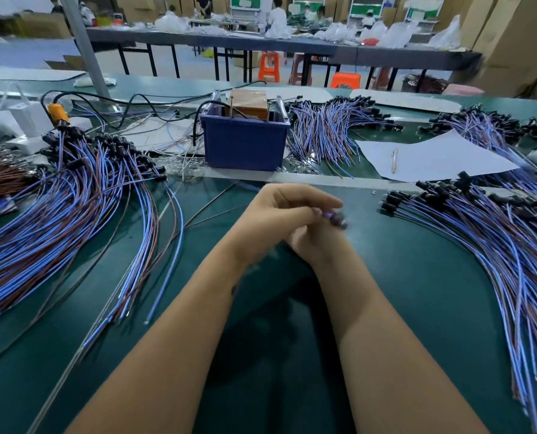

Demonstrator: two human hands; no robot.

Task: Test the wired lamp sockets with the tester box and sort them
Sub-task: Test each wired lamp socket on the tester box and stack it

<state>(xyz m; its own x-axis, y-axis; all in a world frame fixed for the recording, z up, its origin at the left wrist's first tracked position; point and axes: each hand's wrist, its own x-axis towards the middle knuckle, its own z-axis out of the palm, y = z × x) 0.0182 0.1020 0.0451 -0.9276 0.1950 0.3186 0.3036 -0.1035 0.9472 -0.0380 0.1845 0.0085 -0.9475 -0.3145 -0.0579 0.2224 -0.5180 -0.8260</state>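
My left hand [287, 211] lies over my right hand [319, 244] at the middle of the green table. Its curled fingers pinch a blurred wired lamp socket [339, 219] with a blue-purple lead. Most of my right hand's fingers are hidden beneath the left hand, so its hold is unclear. The tester, a brown box [250, 103], sits inside a blue bin [245, 144] just behind my hands. Heaps of wired sockets lie to the left [73, 198] and to the right [495, 239].
More socket bundles lie behind the bin [326, 130] and at the far right [480, 123]. A white sheet with a pen [433, 158] lies right of the bin. Black cables and a yellow plug [57, 112] sit at the back left. People work at distant tables.
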